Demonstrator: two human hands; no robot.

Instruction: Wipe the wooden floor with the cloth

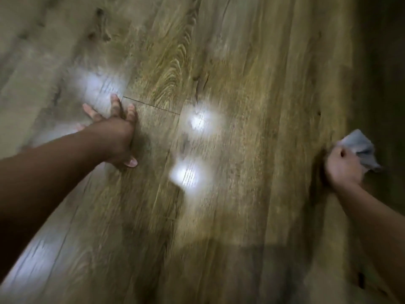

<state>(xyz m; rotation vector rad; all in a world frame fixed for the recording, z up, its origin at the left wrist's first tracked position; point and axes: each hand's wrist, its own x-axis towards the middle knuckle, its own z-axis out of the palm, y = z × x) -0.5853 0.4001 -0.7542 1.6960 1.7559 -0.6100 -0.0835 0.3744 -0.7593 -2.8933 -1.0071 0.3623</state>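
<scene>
The wooden floor [241, 73] fills the view, brown planks with strong grain. My left hand [116, 130] lies flat on the planks at the middle left, fingers spread, holding nothing. At the right edge my right hand [343, 166] is closed in a fist around a crumpled grey cloth [359, 148]. The cloth sticks out beyond the knuckles and rests against the floor. The picture is blurred by motion.
Bright light reflections [198, 121] shine on the planks between my hands and at the lower left. A dark strip [385, 84] runs down the far right side beyond the cloth. A plank joint [151, 105] crosses just past my left fingertips.
</scene>
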